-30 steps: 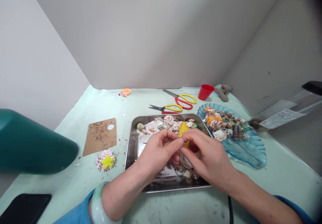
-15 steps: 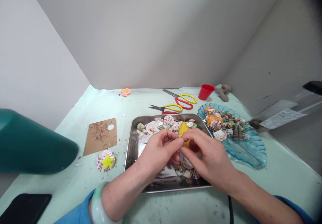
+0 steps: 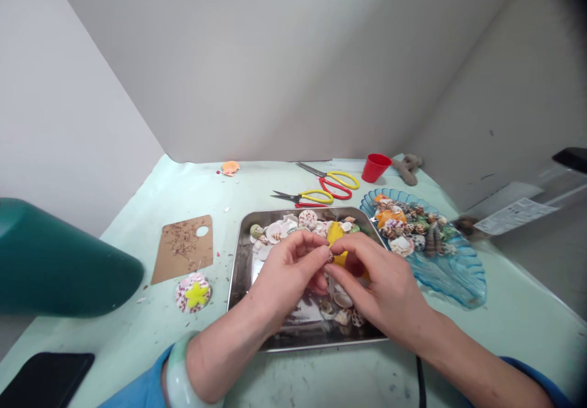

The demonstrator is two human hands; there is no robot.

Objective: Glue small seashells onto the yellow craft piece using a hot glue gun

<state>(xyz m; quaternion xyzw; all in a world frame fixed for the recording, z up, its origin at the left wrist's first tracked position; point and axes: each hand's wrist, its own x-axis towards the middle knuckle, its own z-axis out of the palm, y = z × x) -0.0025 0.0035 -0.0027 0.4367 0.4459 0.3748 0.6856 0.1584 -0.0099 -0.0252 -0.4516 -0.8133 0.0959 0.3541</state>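
Note:
Both hands meet over a metal tray (image 3: 240, 273) full of seashells. My left hand (image 3: 287, 276) pinches a tiny dark speckled shell (image 3: 330, 257) between thumb and fingertips. My right hand (image 3: 383, 285) is curled round a yellow-orange piece (image 3: 340, 260), its fingertips touching those of the left hand. A pale green bangle (image 3: 177, 374) sits on my left wrist. Loose shells (image 3: 342, 316) lie in the tray under the hands, and more shells (image 3: 293, 227) are piled at its far end.
A blue glass dish (image 3: 454, 273) of shells stands right of the tray. Behind lie two scissors (image 3: 316, 197), a red cup (image 3: 375, 167) and an orange shell (image 3: 230, 166). Left are a brown card (image 3: 183, 248), a shell flower (image 3: 193, 292), a dark green object (image 3: 59, 261) and a black phone (image 3: 43, 378).
The fingertips of both hands have shifted slightly, and the small dark shell now shows between them. The arms and everything else stay put.

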